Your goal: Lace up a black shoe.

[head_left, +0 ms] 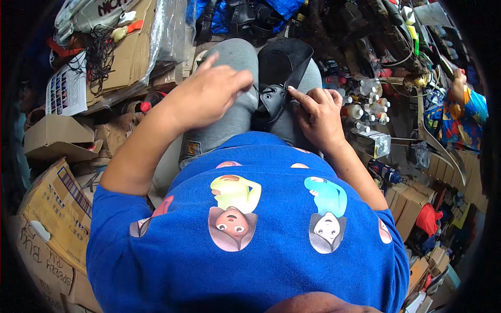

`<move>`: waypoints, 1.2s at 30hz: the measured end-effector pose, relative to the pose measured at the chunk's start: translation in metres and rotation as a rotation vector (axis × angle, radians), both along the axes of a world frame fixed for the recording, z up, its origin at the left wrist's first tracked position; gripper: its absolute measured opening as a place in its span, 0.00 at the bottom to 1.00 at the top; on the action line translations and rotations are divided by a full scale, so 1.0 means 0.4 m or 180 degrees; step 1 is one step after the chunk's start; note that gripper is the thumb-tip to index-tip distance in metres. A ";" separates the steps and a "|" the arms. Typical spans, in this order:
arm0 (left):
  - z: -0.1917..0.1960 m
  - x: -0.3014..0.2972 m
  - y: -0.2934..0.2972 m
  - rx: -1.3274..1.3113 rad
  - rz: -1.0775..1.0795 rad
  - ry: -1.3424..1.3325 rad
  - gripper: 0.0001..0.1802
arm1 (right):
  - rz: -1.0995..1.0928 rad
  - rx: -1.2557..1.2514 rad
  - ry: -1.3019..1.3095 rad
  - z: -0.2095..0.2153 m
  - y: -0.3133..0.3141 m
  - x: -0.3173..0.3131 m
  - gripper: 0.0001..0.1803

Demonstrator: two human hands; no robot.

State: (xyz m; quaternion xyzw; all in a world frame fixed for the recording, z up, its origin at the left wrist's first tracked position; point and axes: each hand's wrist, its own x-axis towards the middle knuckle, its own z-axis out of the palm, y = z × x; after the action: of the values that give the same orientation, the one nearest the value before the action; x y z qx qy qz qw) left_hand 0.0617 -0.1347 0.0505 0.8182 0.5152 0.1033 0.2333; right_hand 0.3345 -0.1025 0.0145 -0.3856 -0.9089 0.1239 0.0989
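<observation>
Now a black shoe (279, 78) is steadied on the lap; right hand (318, 117) is pinching its upper w/ forefinger out, left hand (209, 94) raised beside it, fingers loosely spread. Shoe should be kept pinned firmly.

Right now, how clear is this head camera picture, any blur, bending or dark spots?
Head view: the left hand is smeared with motion blur, the right hand on the black shoe looks sharper; cardboard boxes bend toward the rim; the corners are black; the light is soft and even.
</observation>
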 end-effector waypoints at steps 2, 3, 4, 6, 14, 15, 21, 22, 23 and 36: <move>0.049 -0.046 -0.046 -0.0597 -0.0144 -0.0871 0.07 | -0.0022 -0.0017 0.0037 0.000 0.000 0.002 0.22; 0.081 -0.086 -0.072 -0.1280 -0.0105 -0.1253 0.06 | -0.0035 -0.0013 0.0059 0.000 0.000 0.004 0.22; 0.116 -0.130 -0.100 -0.1915 -0.0114 -0.1774 0.06 | -0.0083 -0.0038 0.0030 -0.001 0.001 0.004 0.22; 0.174 -0.198 -0.149 -0.2391 -0.0649 -0.1863 0.05 | -0.0046 -0.0043 0.0092 -0.002 0.001 0.006 0.22; 0.104 -0.121 -0.051 -0.0182 0.1312 -0.1377 0.08 | 0.0089 0.0034 0.0000 -0.003 0.003 0.000 0.23; 0.056 -0.089 -0.016 0.0301 0.1006 -0.1147 0.08 | 0.0088 0.0062 0.0012 -0.002 0.001 -0.001 0.23; -0.145 -0.046 0.051 0.0599 -0.0036 -0.0328 0.08 | -0.0021 0.0107 0.0045 -0.002 -0.005 0.011 0.23; -0.144 -0.071 0.075 0.0853 0.0026 -0.0286 0.08 | -0.0047 0.0072 0.0057 -0.003 -0.006 0.013 0.23; -0.134 -0.107 0.101 0.0921 0.0376 -0.0489 0.10 | -0.0029 0.0095 0.0069 -0.003 -0.005 0.015 0.23; -0.083 -0.009 0.039 0.0476 0.0644 -0.0864 0.10 | 0.0055 0.0165 -0.0077 0.006 0.002 0.003 0.23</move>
State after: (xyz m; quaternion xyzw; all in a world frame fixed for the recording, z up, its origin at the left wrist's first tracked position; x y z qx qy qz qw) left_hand 0.0581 -0.1193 0.0173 0.7558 0.5496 0.2737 0.2276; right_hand 0.3358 -0.1018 0.0171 -0.3765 -0.9163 0.0964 0.0968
